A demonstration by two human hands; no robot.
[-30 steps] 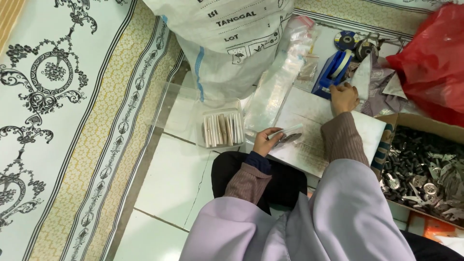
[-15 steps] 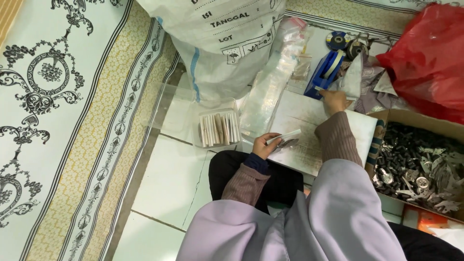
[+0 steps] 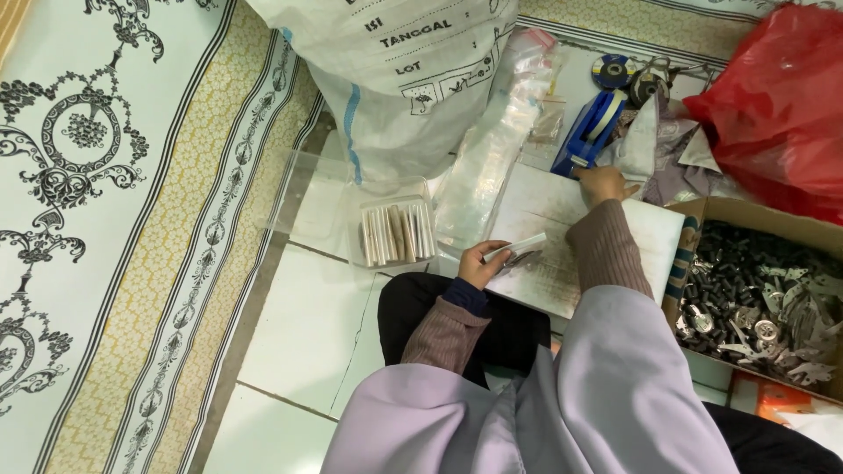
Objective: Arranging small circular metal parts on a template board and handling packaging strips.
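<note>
even indoor light, soft shadows, slight glare on plastic, pic sharp.

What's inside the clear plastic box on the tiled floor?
The clear plastic box holds a row of slim white and tan packets standing on edge. Whatever lies beneath them is covered. The left hand nearby grips a similar white packet.

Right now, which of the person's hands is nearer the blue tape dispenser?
Right. The right hand sits at the blue tape dispenser, at its near end. The left hand is farther back, holding a small white packet over the white board.
</note>
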